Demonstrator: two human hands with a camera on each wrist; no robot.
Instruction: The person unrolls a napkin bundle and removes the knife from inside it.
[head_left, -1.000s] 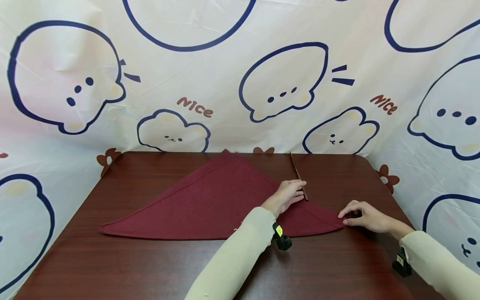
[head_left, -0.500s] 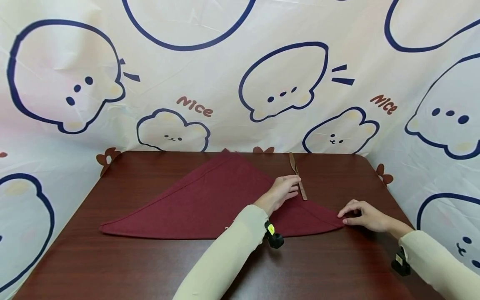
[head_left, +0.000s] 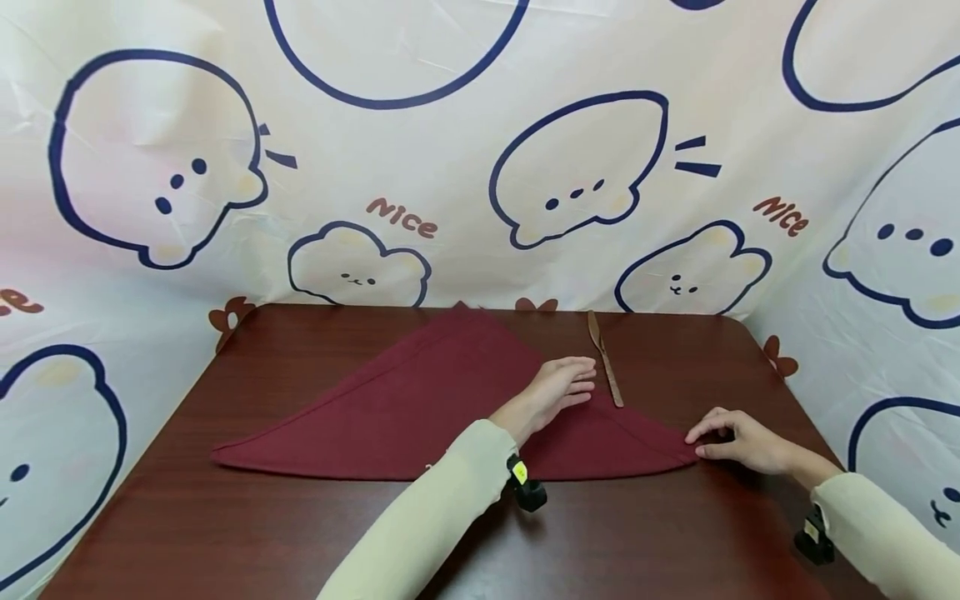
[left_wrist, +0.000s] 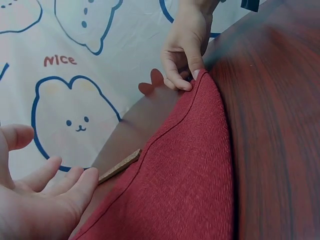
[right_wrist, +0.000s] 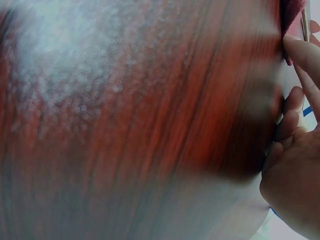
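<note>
A dark red cloth napkin (head_left: pixel 420 400), folded into a triangle, lies on the table with its long edge toward me. My right hand (head_left: pixel 746 442) pinches its right corner between thumb and fingers; the left wrist view shows this pinch on the cloth (left_wrist: pixel 185 165) too. Just beyond the right slanting edge lies a brown table knife (head_left: pixel 604 358), blade pointing away, handle end at the napkin's edge. Beside the knife, over the napkin, my left hand (head_left: pixel 555 387) has its fingers extended and holds nothing. In the left wrist view its fingertips partly hide the knife (left_wrist: pixel 120 166).
The dark wooden table (head_left: pixel 225 533) has rounded far corners. A pale curtain (head_left: pixel 450 158) with cartoon outlines hangs behind it and along both sides. Each wrist carries a small black camera (head_left: pixel 529 493).
My left hand has let go of the knife and drawn back to the left. The knife has gone from edge-on to lying flat. My right hand keeps its pinch on the napkin's corner.
</note>
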